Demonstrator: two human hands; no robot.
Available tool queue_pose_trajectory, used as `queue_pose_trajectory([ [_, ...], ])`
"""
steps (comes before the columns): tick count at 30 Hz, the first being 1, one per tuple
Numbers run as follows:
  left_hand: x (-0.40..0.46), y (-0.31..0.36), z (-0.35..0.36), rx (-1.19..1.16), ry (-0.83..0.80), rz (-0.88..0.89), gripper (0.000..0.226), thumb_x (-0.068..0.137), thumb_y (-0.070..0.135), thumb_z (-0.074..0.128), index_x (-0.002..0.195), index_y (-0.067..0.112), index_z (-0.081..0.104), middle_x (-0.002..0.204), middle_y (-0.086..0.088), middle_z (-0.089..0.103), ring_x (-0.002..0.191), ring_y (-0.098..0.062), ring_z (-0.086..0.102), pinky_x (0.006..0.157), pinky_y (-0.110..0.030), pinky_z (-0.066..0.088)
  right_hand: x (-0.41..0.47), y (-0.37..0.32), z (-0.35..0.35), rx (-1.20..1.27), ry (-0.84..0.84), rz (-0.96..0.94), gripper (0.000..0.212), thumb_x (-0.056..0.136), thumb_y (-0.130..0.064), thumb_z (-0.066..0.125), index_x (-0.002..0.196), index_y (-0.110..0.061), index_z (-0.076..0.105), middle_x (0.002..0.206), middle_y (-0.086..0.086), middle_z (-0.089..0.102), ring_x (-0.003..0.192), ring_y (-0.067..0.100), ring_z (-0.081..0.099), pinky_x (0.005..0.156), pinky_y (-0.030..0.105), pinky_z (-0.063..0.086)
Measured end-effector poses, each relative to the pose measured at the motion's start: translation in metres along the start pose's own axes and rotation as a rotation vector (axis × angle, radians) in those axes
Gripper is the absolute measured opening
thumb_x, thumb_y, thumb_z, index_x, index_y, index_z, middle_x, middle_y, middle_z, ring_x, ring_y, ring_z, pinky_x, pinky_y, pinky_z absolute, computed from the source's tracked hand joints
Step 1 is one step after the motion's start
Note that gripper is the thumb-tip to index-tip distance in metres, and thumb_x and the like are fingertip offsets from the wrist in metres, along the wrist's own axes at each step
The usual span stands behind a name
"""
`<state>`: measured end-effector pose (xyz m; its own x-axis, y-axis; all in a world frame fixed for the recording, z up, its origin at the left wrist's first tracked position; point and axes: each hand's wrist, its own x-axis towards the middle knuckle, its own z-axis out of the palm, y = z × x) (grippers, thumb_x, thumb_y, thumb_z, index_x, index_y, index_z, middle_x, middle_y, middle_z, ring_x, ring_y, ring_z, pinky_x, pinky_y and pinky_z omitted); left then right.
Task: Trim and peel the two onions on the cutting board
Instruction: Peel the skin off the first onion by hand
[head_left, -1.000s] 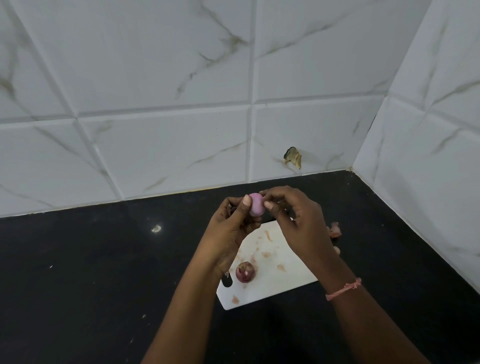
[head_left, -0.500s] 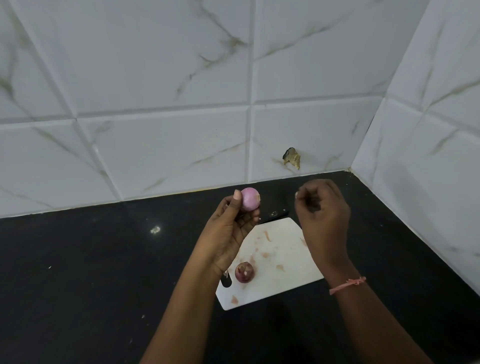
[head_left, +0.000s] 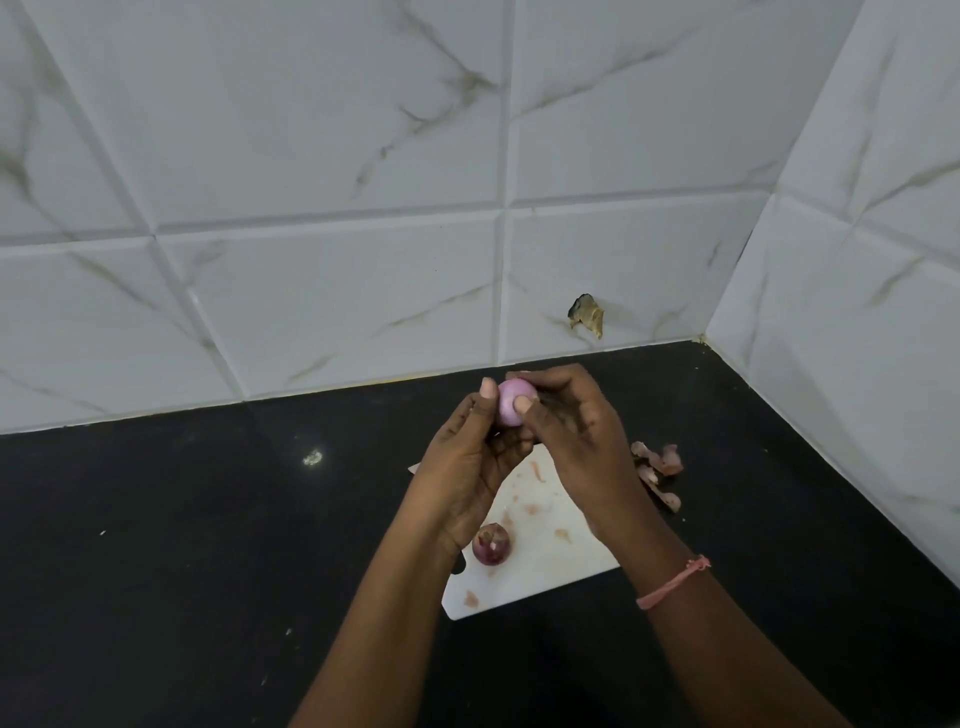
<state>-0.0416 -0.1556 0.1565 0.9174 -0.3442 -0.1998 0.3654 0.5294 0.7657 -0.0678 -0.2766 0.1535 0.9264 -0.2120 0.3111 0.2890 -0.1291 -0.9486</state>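
**Peeling the first onion above the board**

The left hand (head_left: 467, 467) grips a small, smooth, pale-pink peeled onion (head_left: 510, 402) at its fingertips, raised above the far end of the white rectangular plastic cutting board (head_left: 545, 566). The right hand (head_left: 576, 441) meets it from the 3 o'clock side, thumb and forefinger pinching at the onion's surface. The step in hand appears to be stripping the last skin from this onion; its visible face already looks clean.

A second small round onion with dark reddish-brown skin (head_left: 491, 543) lies on the board at 6 o'clock of the hands, unpeeled. The next move likely calls for setting the pale onion down and taking up this one. No knife can be made out, so whether its ends are trimmed cannot be told.

A heap of loose pinkish onion skins (head_left: 657, 470) lies on the black stone countertop (head_left: 182, 519) at 3 o'clock of the board, between it and the white marble-patterned tiled wall (head_left: 857, 364) of the corner. Room is tight toward 3 o'clock; open counter extends toward 9 o'clock.
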Motion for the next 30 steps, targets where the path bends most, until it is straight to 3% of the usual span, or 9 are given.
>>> queue_pose_trajectory([
  [5,0.001,-0.008,0.002,0.021,-0.019,0.017,0.039,0.087,0.035,0.059,0.110,0.006,0.069,0.100,-0.014,0.074,0.088,-0.019,0.071,0.083,-0.027,0.060,0.000,0.003,0.014,0.152,0.115,0.100,0.006,0.099,-0.015,0.053,0.101,-0.015,0.058,0.101,0.005,0.069,0.098,0.018,0.066,0.085,0.033,0.054],
  [9,0.001,-0.011,-0.001,0.058,-0.040,0.021,0.043,0.086,0.034,0.060,0.116,0.004,0.066,0.101,-0.016,0.074,0.088,-0.020,0.073,0.083,-0.028,0.061,0.004,0.005,0.013,0.130,0.193,0.126,0.015,0.101,-0.024,0.050,0.098,-0.014,0.061,0.100,0.006,0.072,0.099,0.023,0.068,0.089,0.045,0.055],
  [15,0.001,-0.009,0.000,0.009,-0.032,-0.034,0.042,0.086,0.037,0.059,0.110,0.003,0.069,0.093,-0.016,0.075,0.073,-0.015,0.072,0.073,-0.023,0.061,0.011,0.007,0.001,0.233,0.260,0.187,0.004,0.092,-0.009,0.064,0.090,-0.011,0.067,0.095,0.012,0.075,0.096,0.029,0.071,0.090,0.056,0.053],
  [18,0.001,-0.006,0.001,0.001,-0.024,-0.036,0.046,0.086,0.039,0.059,0.111,0.001,0.069,0.092,-0.016,0.075,0.072,-0.015,0.072,0.072,-0.022,0.061,0.010,0.005,-0.011,0.278,0.302,0.142,0.015,0.085,-0.002,0.070,0.098,-0.002,0.063,0.098,0.013,0.074,0.096,0.027,0.071,0.091,0.053,0.055],
  [20,0.001,-0.005,0.001,0.002,-0.020,-0.028,0.048,0.089,0.040,0.057,0.113,-0.001,0.068,0.093,-0.015,0.075,0.075,-0.016,0.073,0.072,-0.023,0.060,0.008,0.004,-0.018,0.292,0.142,0.144,0.030,0.085,-0.017,0.070,0.112,-0.008,0.064,0.110,0.008,0.072,0.107,0.024,0.068,0.094,0.046,0.054],
  [23,0.001,-0.005,0.002,0.046,-0.021,-0.002,0.047,0.096,0.039,0.053,0.117,-0.001,0.067,0.107,-0.019,0.074,0.097,-0.025,0.073,0.083,-0.029,0.060,0.002,0.004,-0.020,0.068,-0.117,0.113,0.043,0.083,-0.024,0.071,0.125,-0.019,0.062,0.119,-0.005,0.068,0.114,0.012,0.063,0.094,0.032,0.053],
  [25,0.000,-0.006,0.002,0.144,-0.013,0.035,0.047,0.099,0.041,0.050,0.119,0.002,0.068,0.111,-0.019,0.073,0.106,-0.029,0.071,0.091,-0.035,0.059,-0.001,0.007,-0.018,-0.123,-0.092,0.013,0.041,0.084,-0.021,0.073,0.123,-0.022,0.063,0.116,-0.012,0.068,0.110,0.007,0.063,0.091,0.027,0.054],
  [27,-0.001,-0.008,0.003,0.302,0.007,0.087,0.049,0.100,0.047,0.045,0.116,0.007,0.069,0.104,-0.015,0.075,0.098,-0.028,0.073,0.086,-0.035,0.060,-0.002,0.008,-0.016,-0.248,-0.037,-0.070,0.040,0.083,-0.024,0.074,0.121,-0.024,0.064,0.113,-0.016,0.068,0.105,0.005,0.064,0.087,0.022,0.054],
  [30,-0.001,-0.008,0.005,0.479,0.017,0.155,0.055,0.091,0.055,0.049,0.110,0.007,0.068,0.078,-0.010,0.069,0.068,-0.020,0.066,0.063,-0.025,0.055,-0.003,0.008,-0.016,-0.366,0.002,-0.182,0.036,0.084,-0.022,0.074,0.119,-0.023,0.065,0.110,-0.017,0.069,0.100,0.003,0.064,0.082,0.017,0.052],
])
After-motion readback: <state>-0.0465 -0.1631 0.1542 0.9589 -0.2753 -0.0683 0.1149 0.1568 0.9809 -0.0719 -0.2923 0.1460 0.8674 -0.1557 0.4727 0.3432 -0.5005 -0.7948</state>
